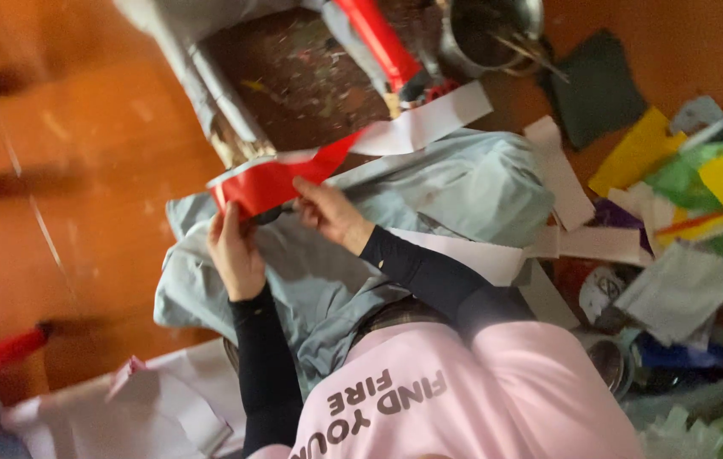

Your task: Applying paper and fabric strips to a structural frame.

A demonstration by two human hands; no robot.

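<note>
The red paper strip (281,178) lies just above the middle of the view, over the person's lap. Its long axis runs from about eight o'clock to two o'clock: the wide, folded end sits low at the left, and the narrow end tapers up toward the white paper strip (429,121) at two o'clock, where the two seem to meet or overlap; I cannot tell which.

Both hands close on the red strip at its lower, wider part. The left hand (237,253) comes up from six o'clock and pinches the strip's left end, thumb on its underside edge. The right hand (330,212) reaches in from four o'clock and pinches the lower edge near the strip's middle, fingers curled onto the red. So the free length of the strip runs away from both grips toward two o'clock, and the right hand is the nearer one to that loose end. A small dark thing shows between the hands, too blurred to name.

Under the hands spreads a pale blue-grey cloth (463,183). At twelve o'clock stands a brown board (302,81); at three o'clock lie scattered coloured paper scraps (701,183).
</note>
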